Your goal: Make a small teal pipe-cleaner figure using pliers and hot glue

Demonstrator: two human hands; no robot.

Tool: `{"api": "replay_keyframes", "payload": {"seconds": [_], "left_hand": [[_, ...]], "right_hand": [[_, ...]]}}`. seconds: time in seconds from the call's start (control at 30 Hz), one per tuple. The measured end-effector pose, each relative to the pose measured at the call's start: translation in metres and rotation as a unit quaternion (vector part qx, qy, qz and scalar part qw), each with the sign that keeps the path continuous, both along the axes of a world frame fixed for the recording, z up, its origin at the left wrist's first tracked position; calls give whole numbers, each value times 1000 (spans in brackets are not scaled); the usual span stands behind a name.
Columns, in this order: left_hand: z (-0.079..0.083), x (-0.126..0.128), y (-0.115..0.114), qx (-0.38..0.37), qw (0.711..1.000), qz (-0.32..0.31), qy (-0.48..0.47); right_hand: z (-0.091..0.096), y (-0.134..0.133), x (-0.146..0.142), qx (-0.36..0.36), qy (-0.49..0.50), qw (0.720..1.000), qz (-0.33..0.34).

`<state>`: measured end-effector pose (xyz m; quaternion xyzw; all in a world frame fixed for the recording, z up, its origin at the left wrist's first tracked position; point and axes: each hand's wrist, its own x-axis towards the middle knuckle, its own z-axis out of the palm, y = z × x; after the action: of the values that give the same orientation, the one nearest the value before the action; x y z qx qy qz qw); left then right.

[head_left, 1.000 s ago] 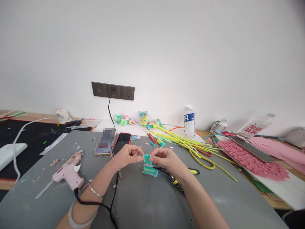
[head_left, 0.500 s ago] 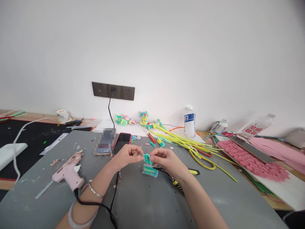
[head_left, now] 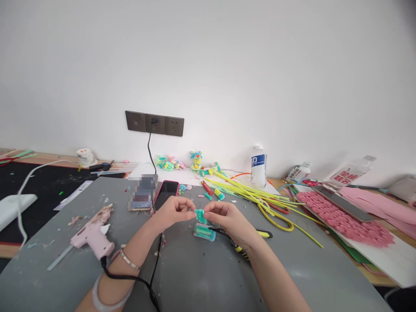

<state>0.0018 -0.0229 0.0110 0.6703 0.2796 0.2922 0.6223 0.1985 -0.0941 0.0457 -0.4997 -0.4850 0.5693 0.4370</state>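
Note:
Between my two hands is a small teal fuzzy piece, perhaps bent pipe cleaner [head_left: 200,215]. My left hand [head_left: 174,212] pinches its left side with thumb and forefinger. Its right side is pinched by my right hand [head_left: 224,215] in the same way. Just below, a bundle of teal, yellow and pink fuzzy pieces [head_left: 204,232] lies on the grey table mat [head_left: 208,277]. Black-and-yellow pliers [head_left: 240,249] lie partly hidden under my right hand, their dark tip close to that bundle.
A pink glue gun [head_left: 94,240] with a black cord lies at left. Two phones [head_left: 167,193] are behind my left hand. Yellow pipe cleaners [head_left: 260,197] spread at right, near a bottle [head_left: 258,167]. Small colourful figures [head_left: 196,161] stand by the wall.
The teal piece looks slightly more bunched and shorter between my fingertips. Both hands keep nearly the same place, and the things on the table have not moved.

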Motion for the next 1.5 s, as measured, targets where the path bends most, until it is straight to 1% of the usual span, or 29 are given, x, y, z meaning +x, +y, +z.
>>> {"api": "replay_keyframes", "payload": {"seconds": [0.37,0.53,0.77,0.93,1.27,1.5], "left_hand": [[-1,0,1,9,1000,-2,-4],[0,0,0,11,1000,-10,1],[0,0,-1,18,1000,-16,-4],[0,0,0,18,1000,-18,-5],[-1,2,1,12,1000,-5,-15],[-1,1,0,28,999,14,-17]], "right_hand": [[0,0,0,-22,65,998,14],[-2,2,1,-16,54,998,15],[-3,2,0,-35,74,996,43],[-5,2,0,-31,79,995,60],[-5,2,-4,-11,77,997,18],[-6,3,-8,-14,87,996,-14]]}}
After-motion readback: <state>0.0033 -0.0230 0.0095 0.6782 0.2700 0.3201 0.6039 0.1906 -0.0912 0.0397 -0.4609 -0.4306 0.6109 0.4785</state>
